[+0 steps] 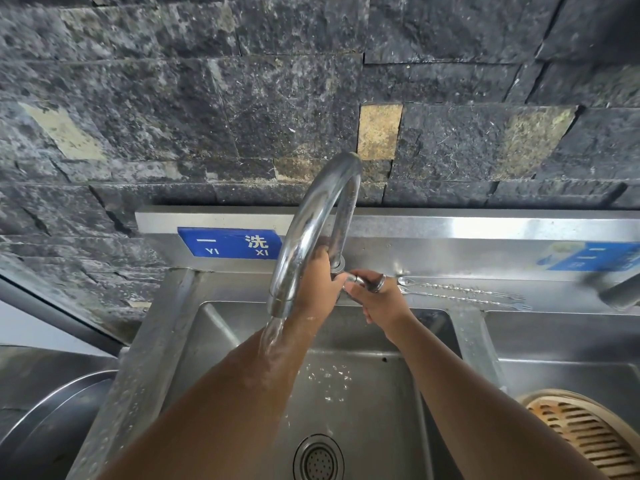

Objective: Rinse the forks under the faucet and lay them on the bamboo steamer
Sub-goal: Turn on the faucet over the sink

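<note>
A chrome gooseneck faucet (311, 220) arches over the steel sink (221, 327) and water runs from its spout onto my left forearm. My left hand (320, 282) wraps around the faucet's base. My right hand (379, 299), wearing a ring, grips the faucet handle (356, 280) beside it. Two long thin twisted-stem forks (460, 294) lie side by side on the sink's back ledge, right of my right hand, tines pointing right. The bamboo steamer (585, 434) sits in the right basin at the lower right, partly cut off by the frame.
A round drain strainer (318, 459) lies at the basin's bottom. A blue sign (230, 242) is stuck on the steel backsplash, another blue sign (595, 258) at right. A large steel pot rim (59, 410) shows at lower left. Dark stone wall behind.
</note>
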Demonstrator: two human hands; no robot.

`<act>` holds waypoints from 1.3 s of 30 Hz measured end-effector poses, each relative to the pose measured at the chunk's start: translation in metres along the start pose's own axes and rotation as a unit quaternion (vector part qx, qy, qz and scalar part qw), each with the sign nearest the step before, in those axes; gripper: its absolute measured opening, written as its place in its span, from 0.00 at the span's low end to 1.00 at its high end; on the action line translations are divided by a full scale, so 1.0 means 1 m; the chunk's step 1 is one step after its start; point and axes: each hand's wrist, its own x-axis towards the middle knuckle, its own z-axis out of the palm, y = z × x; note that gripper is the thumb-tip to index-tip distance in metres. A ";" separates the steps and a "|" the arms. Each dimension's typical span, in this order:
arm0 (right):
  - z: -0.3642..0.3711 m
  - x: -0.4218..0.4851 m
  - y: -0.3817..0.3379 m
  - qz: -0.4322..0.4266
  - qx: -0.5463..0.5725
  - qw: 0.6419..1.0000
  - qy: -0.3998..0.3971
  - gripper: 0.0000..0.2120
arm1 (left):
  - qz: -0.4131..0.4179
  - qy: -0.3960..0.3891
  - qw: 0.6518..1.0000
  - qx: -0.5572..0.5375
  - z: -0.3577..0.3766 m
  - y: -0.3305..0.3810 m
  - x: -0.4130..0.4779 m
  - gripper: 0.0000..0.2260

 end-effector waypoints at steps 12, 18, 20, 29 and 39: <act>0.015 -0.018 0.005 0.126 0.036 0.989 0.074 0.19 | -0.046 -0.044 0.996 -0.061 -0.017 0.004 -0.024 0.33; 0.023 -0.039 0.004 0.153 0.032 0.985 0.076 0.28 | -0.039 -0.056 0.996 -0.060 -0.026 -0.001 -0.042 0.29; 0.024 -0.043 -0.001 0.150 0.023 0.985 0.079 0.27 | -0.039 -0.059 0.995 -0.073 -0.028 -0.003 -0.042 0.29; -0.011 -0.080 -0.009 0.139 -0.089 0.983 0.084 0.26 | -0.030 -0.036 0.999 -0.020 -0.013 -0.002 -0.056 0.13; -0.070 -0.145 -0.032 0.136 -0.240 0.957 0.085 0.19 | 0.068 -0.112 0.989 0.063 -0.007 0.030 -0.095 0.15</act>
